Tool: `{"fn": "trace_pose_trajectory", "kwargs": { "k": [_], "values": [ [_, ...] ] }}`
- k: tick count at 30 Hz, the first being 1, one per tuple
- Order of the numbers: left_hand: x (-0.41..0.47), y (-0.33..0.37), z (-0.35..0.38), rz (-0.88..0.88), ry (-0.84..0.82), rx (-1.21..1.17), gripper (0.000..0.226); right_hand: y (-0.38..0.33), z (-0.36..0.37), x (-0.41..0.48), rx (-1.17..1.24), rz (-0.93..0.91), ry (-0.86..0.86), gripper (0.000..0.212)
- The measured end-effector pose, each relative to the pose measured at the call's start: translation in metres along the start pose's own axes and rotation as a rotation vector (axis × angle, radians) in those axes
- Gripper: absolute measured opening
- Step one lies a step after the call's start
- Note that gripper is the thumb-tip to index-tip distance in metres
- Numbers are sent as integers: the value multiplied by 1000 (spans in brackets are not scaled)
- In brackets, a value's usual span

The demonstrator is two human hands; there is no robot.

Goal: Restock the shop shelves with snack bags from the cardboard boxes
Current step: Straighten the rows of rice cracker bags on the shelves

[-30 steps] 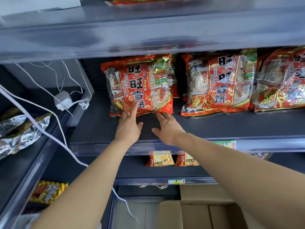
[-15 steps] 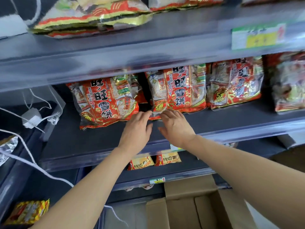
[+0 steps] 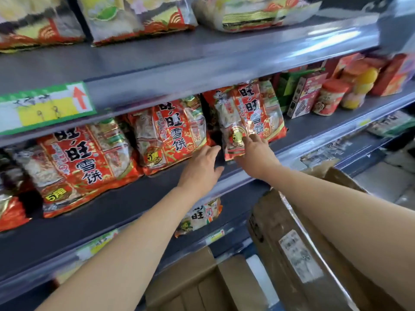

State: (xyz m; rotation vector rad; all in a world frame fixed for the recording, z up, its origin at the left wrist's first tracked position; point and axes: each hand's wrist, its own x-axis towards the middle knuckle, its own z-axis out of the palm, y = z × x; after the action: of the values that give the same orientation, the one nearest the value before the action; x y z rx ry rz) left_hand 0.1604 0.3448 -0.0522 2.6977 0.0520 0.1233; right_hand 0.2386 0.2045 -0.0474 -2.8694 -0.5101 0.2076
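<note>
Neither hand grips: the right hand (image 3: 256, 157) lays straight fingers on the lower edge of the rightmost snack bag (image 3: 249, 117), and the left hand (image 3: 202, 168) rests flat-fingered beside the middle bag (image 3: 170, 135), midway along the shelf (image 3: 125, 198). Judged step: straightening placed stock. Next, nudge the glossy, crinkly, pillow-shaped bags upright and even; a stiff cardboard box (image 3: 280, 221) stands below.

R hand (image 3: 256, 153) touches red snack bag (image 3: 249, 117) on shelf (image 3: 134, 198); L hand (image 3: 202, 167) flat beside it
</note>
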Motion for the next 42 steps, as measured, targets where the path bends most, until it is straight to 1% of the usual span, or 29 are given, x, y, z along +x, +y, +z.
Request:
{"fn": "trace_pose_trajectory", "kwargs": {
  "k": [3,5,6,8,11,15,19,23,26,31,37,42],
  "values": [
    [39,29,29,-66,-4,-93,54,46,-10,27,191,116,-62,67],
    [61,40,45,-131,3,-152,57,68,-10,43,286,111,-122,70],
    [72,43,52,-159,6,-171,58,77,-8,51,377,110,-124,74],
    [89,45,63,-194,-7,-171,61,90,-2,65,542,135,-129,79],
    [105,41,77,-205,19,-88,61,99,10,85,601,118,-169,78],
    [123,29,87,-234,67,-40,65,94,13,115,625,35,-213,66],
    [138,23,89,-283,68,-81,69,91,15,134,626,-21,-196,77],
    [138,28,94,-256,96,-145,67,99,17,135,593,-13,-69,57],
    [135,31,95,-258,70,-132,68,105,17,133,568,-10,-40,50],
    [131,38,92,-294,7,-114,68,109,17,124,576,-4,-70,50],
    [118,45,88,-282,-41,-123,68,103,14,106,526,-30,-128,66],
    [105,50,85,-279,-39,-121,66,98,11,89,516,-61,-132,61]
  ]
}}
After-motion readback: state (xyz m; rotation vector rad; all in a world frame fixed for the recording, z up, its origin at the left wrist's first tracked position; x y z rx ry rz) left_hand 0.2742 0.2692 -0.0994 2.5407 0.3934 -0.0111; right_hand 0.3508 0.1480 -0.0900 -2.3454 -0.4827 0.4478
